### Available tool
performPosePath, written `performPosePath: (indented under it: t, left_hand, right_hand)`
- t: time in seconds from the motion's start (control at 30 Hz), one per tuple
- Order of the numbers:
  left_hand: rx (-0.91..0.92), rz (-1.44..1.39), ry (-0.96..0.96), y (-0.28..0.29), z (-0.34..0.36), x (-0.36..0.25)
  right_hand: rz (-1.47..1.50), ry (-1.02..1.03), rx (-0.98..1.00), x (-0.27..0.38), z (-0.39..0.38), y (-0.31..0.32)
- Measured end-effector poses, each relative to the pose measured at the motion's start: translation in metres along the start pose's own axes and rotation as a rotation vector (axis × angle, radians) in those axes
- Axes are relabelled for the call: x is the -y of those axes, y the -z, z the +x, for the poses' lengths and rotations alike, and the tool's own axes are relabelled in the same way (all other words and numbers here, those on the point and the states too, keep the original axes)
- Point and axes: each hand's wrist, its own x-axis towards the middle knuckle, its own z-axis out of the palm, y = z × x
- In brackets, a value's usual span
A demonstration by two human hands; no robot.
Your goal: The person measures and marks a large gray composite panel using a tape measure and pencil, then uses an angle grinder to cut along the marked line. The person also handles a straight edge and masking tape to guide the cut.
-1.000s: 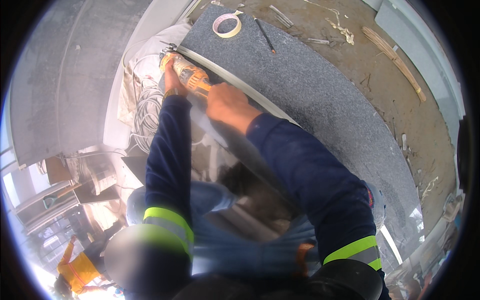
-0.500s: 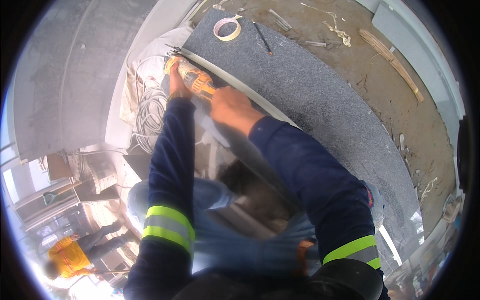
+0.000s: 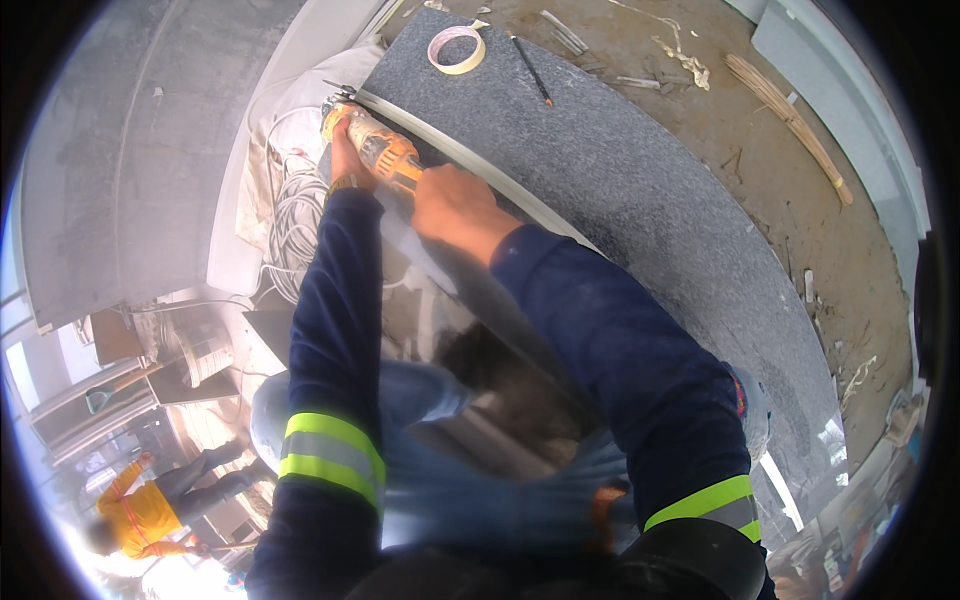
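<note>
Both my hands grip a yellow-orange angle grinder (image 3: 387, 156). My left hand (image 3: 347, 152) is wrapped round its front part, near the head. Farther back, my right hand (image 3: 458, 208) closes over the rear body. The grinder's disc (image 3: 340, 89) shows edge-on at the far left end of a grey speckled stone slab (image 3: 620, 170), beside the slab's pale edge strip (image 3: 480, 168). Whether the disc touches the stone, I cannot tell. On the slab lie a roll of masking tape (image 3: 433, 51) and a dark pencil (image 3: 531, 72).
Coiled grey cable (image 3: 295, 225) lies left of my left forearm. Beyond the slab, a bundle of thin sticks (image 3: 790, 128) rests on the dusty brown floor. A person in an orange top (image 3: 142, 515) stands at the lower left, near a shovel (image 3: 100, 399).
The grinder and both my hands have shifted slightly left along the slab's edge, still gripping. The person at the lower left has raised an arm.
</note>
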Motion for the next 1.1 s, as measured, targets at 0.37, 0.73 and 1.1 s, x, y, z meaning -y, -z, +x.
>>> performPosePath:
  t: [0.37, 0.73, 1.1]
  left_hand:
    - [-0.025, -0.024, -0.011, -0.004, -0.008, 0.005]
    - [0.025, -0.044, -0.038, -0.004, -0.018, 0.013]
    - [-0.008, -0.007, 0.000, -0.009, -0.025, 0.010]
  right_hand:
    - [-0.051, -0.019, 0.009, 0.001, -0.008, 0.003]
    - [-0.052, -0.020, 0.013, -0.003, -0.028, 0.008]
    - [-0.025, -0.031, 0.013, -0.002, -0.026, 0.007]
